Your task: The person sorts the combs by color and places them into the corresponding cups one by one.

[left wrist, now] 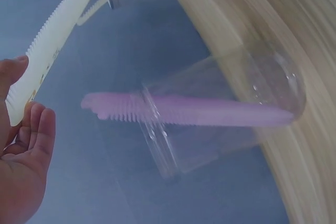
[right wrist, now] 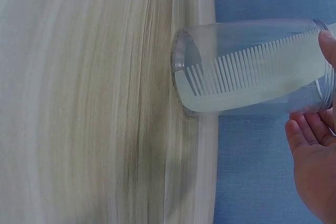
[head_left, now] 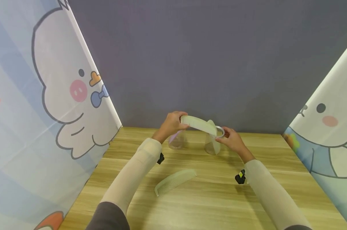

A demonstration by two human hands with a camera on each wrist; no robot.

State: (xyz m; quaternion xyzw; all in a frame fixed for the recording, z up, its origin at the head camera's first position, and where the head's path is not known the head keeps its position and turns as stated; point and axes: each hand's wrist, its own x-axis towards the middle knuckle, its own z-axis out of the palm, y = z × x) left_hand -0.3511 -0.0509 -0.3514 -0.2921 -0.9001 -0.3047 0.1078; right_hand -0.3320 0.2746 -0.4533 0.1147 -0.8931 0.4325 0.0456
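Observation:
My left hand (head_left: 171, 123) (left wrist: 23, 145) pinches one end of a pale green comb (head_left: 197, 124) (left wrist: 52, 40), held level above the table. The comb's far end reaches the mouth of a clear plastic cup (head_left: 213, 147) (right wrist: 252, 69). That cup holds another pale green comb (right wrist: 252, 77) standing in it. My right hand (head_left: 232, 140) (right wrist: 315, 150) grips this cup at its rim. To its left stands a second clear cup (head_left: 177, 142) (left wrist: 210, 111) with a purple comb (left wrist: 184, 109) inside.
A third pale green comb (head_left: 174, 181) lies flat on the wooden table (head_left: 213, 198) nearer to me. A grey wall (head_left: 205, 64) closes the back. Cartoon-print curtains hang at the left (head_left: 47, 95) and right (head_left: 331, 134).

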